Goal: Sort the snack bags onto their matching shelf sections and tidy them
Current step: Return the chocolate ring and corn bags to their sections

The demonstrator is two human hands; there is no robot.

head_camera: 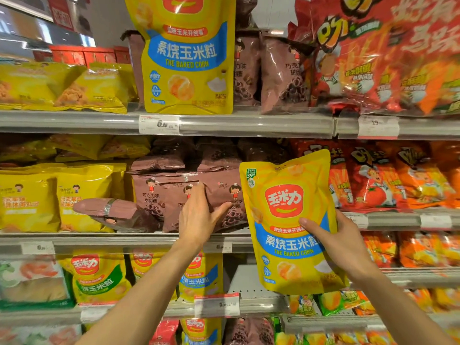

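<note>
**Baked corn bag in the right hand, left hand on the brown bags**

Right of centre, the right hand grips a yellow baked corn bag by its lower right edge, thumb across the front, fingers curled behind. The bag is held upright in front of the middle shelf, tilted slightly, covering the seam between the brown and the red-orange stock.

At centre frame, the left hand reaches up to the brown chocolate ring bags on that same shelf, fingers straight and laid against the front of one bag, thumb spread to the right, nothing clasped.

Just left of it, one brown bag lies toppled on its side in front of the standing ones.

Top centre, another baked corn bag stands on the upper shelf ahead of more brown bags. Lower left, matching yellow corn bags fill the shelf below. Red-orange bags crowd the right side.
</note>
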